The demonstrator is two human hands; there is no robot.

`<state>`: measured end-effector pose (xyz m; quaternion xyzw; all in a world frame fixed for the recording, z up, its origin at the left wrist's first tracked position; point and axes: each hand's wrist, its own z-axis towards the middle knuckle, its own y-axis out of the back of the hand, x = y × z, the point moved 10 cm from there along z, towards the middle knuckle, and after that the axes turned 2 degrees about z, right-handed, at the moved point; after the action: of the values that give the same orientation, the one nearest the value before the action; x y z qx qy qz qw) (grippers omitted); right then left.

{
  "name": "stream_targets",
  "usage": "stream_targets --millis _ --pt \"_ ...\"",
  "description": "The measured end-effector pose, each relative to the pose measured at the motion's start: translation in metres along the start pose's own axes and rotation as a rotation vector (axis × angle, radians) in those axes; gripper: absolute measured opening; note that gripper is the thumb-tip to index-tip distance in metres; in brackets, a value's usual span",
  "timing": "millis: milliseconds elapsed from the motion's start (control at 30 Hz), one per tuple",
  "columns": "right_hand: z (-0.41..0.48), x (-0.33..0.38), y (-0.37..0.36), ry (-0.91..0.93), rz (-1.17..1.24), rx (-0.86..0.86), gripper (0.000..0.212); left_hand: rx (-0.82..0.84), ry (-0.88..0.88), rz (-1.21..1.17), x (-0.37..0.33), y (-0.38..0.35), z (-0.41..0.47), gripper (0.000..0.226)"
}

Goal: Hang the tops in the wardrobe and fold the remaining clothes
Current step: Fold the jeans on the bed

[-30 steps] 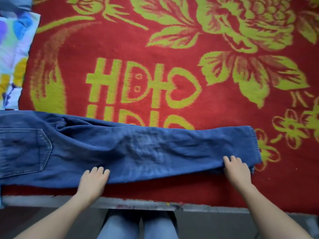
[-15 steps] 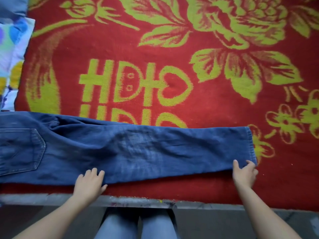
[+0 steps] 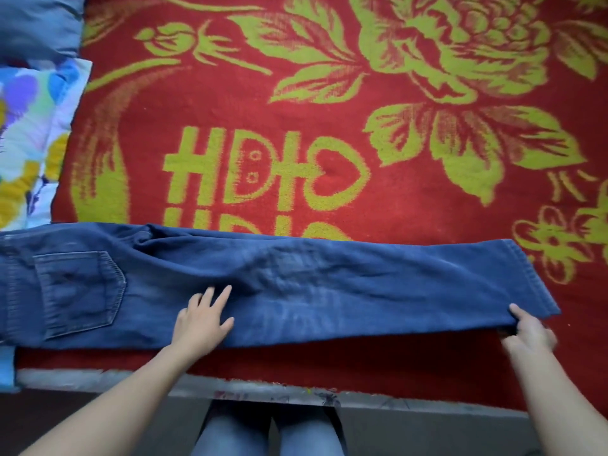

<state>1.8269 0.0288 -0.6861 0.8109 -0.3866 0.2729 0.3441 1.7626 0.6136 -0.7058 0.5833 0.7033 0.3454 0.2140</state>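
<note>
Left hand (image 3: 202, 319): flat, fingers straight and spread, pressing the mid-leg of the blue jeans (image 3: 329, 284). Right hand (image 3: 529, 330): thumb and fingers pinch the near corner of the hem, raised slightly. The jeans lie lengthwise along the near side of a red blanket (image 3: 362, 199) with a yellow-green floral pattern, back pocket (image 3: 79, 291) uppermost at left. Bed edge (image 3: 263, 388): grey, flecked with paint. Multicoloured printed cloth (image 3: 29, 136) and grey-blue fabric (image 3: 36, 24) at far left.
</note>
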Motion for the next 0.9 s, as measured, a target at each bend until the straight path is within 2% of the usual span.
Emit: stream_targets --millis 33,67,100,133,167,233,367,500,667,800,900 --pt "-0.005 -0.005 0.005 -0.02 -0.158 -0.026 0.024 0.017 -0.001 -0.009 0.0 -0.001 0.003 0.065" --pt "-0.01 -0.008 0.008 -0.001 -0.424 -0.065 0.044 0.028 0.002 -0.016 0.002 -0.001 0.006 0.065" --pt "-0.019 -0.008 0.005 0.065 -0.672 -0.095 0.065 0.035 0.007 -0.011 0.004 -0.002 0.008 0.064" --pt "-0.035 0.001 -0.007 0.214 -0.845 -0.108 0.073 0.032 0.006 0.005 0.005 -0.001 0.008 0.064" --pt "-0.055 0.007 -0.029 0.387 -0.952 -0.077 0.072 0.017 0.001 0.021 0.006 0.001 0.008 0.062" --pt "-0.107 0.002 -0.084 0.701 -1.062 0.093 0.065 -0.084 0.002 -0.009 0.01 0.015 0.005 0.056" --pt "-0.217 -0.06 -0.176 1.034 -1.292 0.464 0.056 -0.354 0.088 -0.236 0.052 0.056 -0.004 0.033" --pt "-0.318 -0.126 -0.226 1.219 -1.362 0.79 0.048 -0.367 0.231 -0.258 0.111 0.063 -0.006 0.033" --pt "-0.411 -0.19 -0.266 1.378 -1.411 1.095 0.043 -0.423 0.33 -0.277 0.187 0.071 -0.002 0.042" --pt "-0.461 -0.221 -0.304 1.416 -1.419 1.145 0.044 -0.476 0.455 -0.314 0.269 0.066 0.002 0.054" --pt "-0.482 -0.239 -0.332 1.325 -1.457 1.091 0.043 -0.509 0.59 -0.419 0.335 0.063 0.007 0.065"
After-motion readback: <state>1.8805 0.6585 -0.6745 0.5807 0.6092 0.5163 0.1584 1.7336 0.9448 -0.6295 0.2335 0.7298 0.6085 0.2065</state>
